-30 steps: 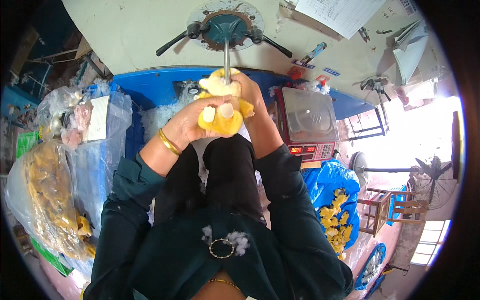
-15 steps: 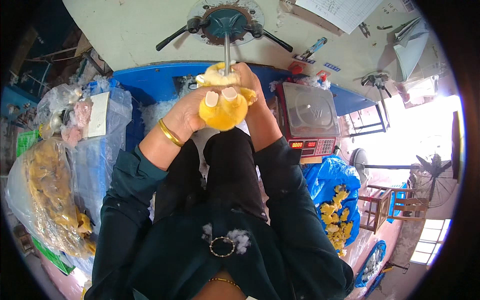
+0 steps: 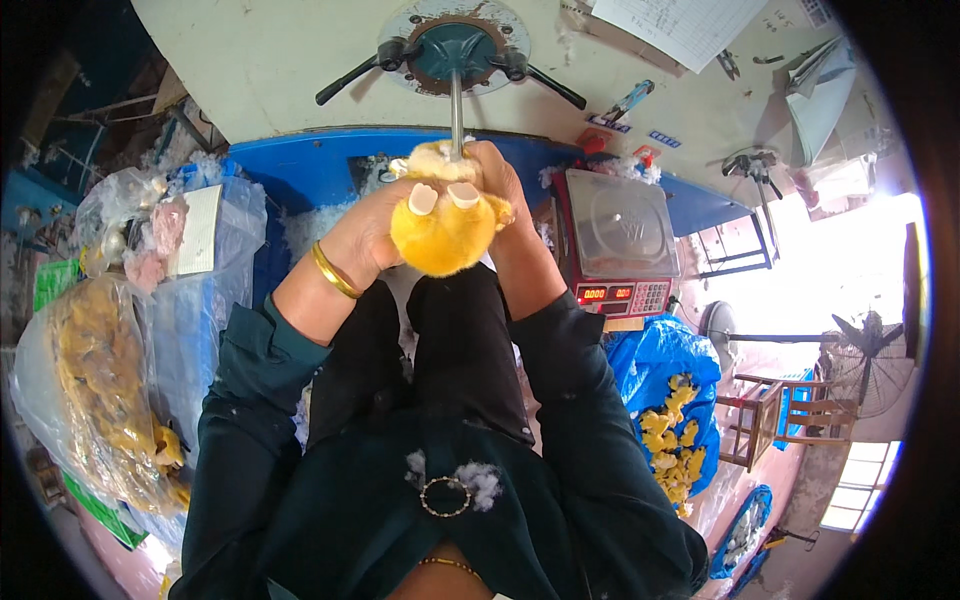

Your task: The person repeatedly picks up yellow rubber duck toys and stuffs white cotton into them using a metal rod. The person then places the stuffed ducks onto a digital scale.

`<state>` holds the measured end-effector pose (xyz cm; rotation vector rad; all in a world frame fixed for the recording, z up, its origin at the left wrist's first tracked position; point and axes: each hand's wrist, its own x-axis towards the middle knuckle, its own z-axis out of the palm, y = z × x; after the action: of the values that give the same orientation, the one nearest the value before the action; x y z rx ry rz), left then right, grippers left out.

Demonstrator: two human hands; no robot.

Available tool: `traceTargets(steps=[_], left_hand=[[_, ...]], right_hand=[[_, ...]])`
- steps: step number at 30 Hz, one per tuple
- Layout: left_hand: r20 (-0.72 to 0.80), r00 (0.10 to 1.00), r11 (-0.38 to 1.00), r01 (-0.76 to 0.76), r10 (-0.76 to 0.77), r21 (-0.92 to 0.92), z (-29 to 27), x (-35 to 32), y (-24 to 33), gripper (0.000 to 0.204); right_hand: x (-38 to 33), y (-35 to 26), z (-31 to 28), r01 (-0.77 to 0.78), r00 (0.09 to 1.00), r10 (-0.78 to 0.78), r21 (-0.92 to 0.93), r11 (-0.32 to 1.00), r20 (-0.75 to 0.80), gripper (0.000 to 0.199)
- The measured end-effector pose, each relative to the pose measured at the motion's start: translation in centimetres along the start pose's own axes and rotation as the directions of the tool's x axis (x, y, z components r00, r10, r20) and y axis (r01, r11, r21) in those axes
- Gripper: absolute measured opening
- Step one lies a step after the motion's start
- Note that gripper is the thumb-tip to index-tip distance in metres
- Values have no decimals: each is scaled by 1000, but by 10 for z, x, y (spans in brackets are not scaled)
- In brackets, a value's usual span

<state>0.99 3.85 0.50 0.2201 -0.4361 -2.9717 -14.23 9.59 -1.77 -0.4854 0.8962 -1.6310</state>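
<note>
A yellow plush toy (image 3: 443,240) with two pale oval patches is held between my hands over my knees. Its cream-coloured far end meets a thin metal nozzle (image 3: 457,110) that sticks out from the machine plate (image 3: 452,58); the nozzle's tip is hidden in the plush. On the toy's left side, my left hand (image 3: 378,225) is closed round it, a gold bangle on the wrist. My right hand (image 3: 497,180) wraps the right side near the nozzle, its fingertips partly hidden.
A red digital scale (image 3: 620,225) with a clear lid stands at the right. Below it, a blue bag (image 3: 650,350) holds yellow plush pieces. Left is a clear plastic bag (image 3: 95,370) of yellow plush. Black lever handles (image 3: 345,82) flank the nozzle. Papers (image 3: 680,25) lie on the table.
The toy's rounded end has come slightly toward me and left, and looks fuller. Both hands keep their hold, lowered a little. The nozzle stays in the toy's far end.
</note>
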Motion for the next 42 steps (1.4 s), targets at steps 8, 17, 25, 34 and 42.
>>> traceTargets(steps=[8, 17, 25, 34, 42], left_hand=[[134, 981, 804, -194, 143, 561, -2, -8, -5, 37], [-256, 965, 918, 144, -48, 369, 24, -41, -49, 41], [-260, 954, 835, 261, -148, 484, -14, -46, -62, 41], [-371, 924, 832, 281, -98, 479, -38, -58, -80, 29], [-437, 896, 858, 281, -74, 430, -52, -73, -85, 26]], right_hand=[[-11, -2, 0, 150, 988, -144, -513, 845, 52, 30], [-85, -4, -81, 355, 882, -451, -819, 450, 134, 27], [-115, -84, -306, -423, 313, -355, -464, 778, -881, 57], [-207, -57, -258, -509, 397, -765, -815, 277, -508, 55], [-186, -111, -220, -347, 614, -744, -937, 46, -264, 75]])
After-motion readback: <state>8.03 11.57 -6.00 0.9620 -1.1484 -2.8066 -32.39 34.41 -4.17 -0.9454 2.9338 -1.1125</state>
